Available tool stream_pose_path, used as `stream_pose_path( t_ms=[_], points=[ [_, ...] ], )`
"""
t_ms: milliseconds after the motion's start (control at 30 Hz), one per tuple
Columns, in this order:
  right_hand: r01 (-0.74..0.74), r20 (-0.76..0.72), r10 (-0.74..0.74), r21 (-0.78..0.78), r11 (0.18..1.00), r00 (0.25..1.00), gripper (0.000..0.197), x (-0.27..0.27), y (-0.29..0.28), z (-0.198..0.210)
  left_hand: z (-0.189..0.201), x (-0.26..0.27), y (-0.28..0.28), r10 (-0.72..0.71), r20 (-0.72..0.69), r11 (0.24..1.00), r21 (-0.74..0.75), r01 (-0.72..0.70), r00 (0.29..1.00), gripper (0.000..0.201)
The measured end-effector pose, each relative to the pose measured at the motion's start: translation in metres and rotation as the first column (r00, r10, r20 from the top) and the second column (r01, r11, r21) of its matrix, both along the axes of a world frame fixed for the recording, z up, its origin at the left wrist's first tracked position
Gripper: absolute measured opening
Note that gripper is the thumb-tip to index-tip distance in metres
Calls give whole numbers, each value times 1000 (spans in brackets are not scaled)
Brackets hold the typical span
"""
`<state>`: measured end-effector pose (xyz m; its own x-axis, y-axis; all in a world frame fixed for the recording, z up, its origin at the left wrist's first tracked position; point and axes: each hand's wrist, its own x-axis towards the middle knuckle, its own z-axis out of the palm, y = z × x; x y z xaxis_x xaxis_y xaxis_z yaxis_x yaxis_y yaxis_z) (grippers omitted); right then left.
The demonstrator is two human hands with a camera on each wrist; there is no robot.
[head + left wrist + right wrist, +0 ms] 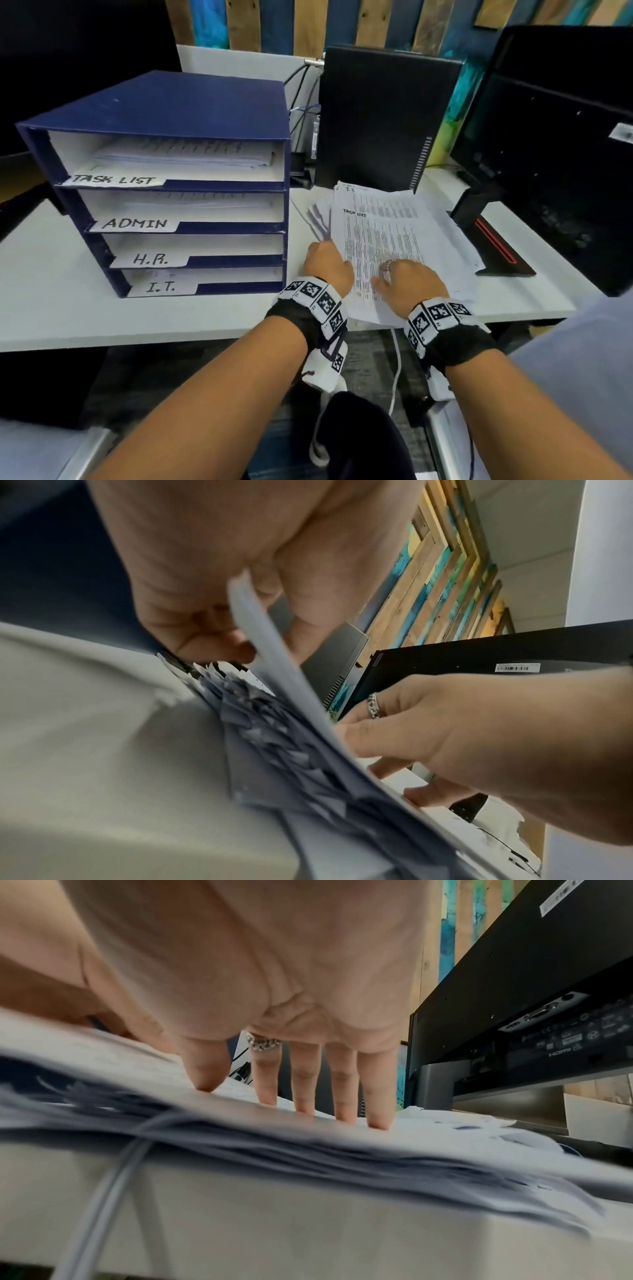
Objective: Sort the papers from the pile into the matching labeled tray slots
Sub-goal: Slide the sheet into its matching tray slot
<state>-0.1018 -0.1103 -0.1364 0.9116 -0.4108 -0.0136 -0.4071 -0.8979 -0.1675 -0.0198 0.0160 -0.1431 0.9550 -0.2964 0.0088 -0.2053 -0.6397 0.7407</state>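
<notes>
A loose pile of printed papers (pixel 394 240) lies on the white desk, right of a blue tray rack (pixel 164 113). The rack's slots are labeled TASK LIST (pixel 114 179), ADMIN (pixel 135 224), H.R. (pixel 150 259) and I.T. (pixel 160 287). The top sheet is headed TASK LIST (pixel 354 213). My left hand (pixel 325 263) pinches the left edge of the top sheet (pixel 274 653) and lifts it. My right hand (pixel 407 281) lies on the pile with straight fingers (pixel 304 1085) pressing down on the paper.
A black computer tower (pixel 383 116) stands behind the pile. A monitor (pixel 561 144) on its stand (pixel 496 246) is at the right. The desk's front edge (pixel 171 335) runs below my wrists, with a white cable (pixel 397 363) hanging there.
</notes>
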Motion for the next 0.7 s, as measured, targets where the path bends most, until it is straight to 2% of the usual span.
stream_pose_path(
  t_ms=[67, 133, 200, 267, 333, 400, 467, 533, 633, 700],
  points=[
    [-6, 4, 6, -15, 1000, 1000, 39, 1, -1, 0, 5, 2, -6, 39, -1, 997, -61, -38, 999, 36],
    [-11, 12, 11, -14, 1000, 1000, 37, 1, -1, -1, 12, 4, -11, 26, -40, 999, -36, -28, 999, 31],
    [-13, 45, 10, 51, 999, 999, 35, -2, -2, -2, 17, 3, -11, 1, -51, 1000, -4, -1, 999, 26],
    [6, 133, -24, 131, 991, 991, 33, -7, -2, -1, 18, -1, -8, -7, -22, 997, -75, 5, 1000, 24],
    [55, 211, -83, 135, 989, 974, 41, -14, -4, 0, 16, -9, 1, 5, 3, 981, -195, -5, 1000, 21],
    [121, 288, -172, 188, 975, 942, 60, -21, -5, 3, 17, -20, 15, 36, 29, 951, -307, -26, 999, 15],
    [133, 411, -261, 313, 940, 873, 71, -27, -4, 11, 18, -30, 33, 53, 61, 924, -382, -26, 997, 11],
    [66, 525, -334, 464, 884, 783, 78, -33, -3, 21, 20, -39, 52, 59, 48, 891, -452, -31, 997, 13],
    [-71, 561, -439, 669, 740, 702, 88, -41, 9, 37, 19, -51, 84, 74, -34, 831, -550, -80, 997, 11],
    [-116, 564, -494, 728, 676, 662, 84, -47, 24, 44, 20, -57, 107, 65, -85, 796, -597, -103, 994, 12]
  ],
)
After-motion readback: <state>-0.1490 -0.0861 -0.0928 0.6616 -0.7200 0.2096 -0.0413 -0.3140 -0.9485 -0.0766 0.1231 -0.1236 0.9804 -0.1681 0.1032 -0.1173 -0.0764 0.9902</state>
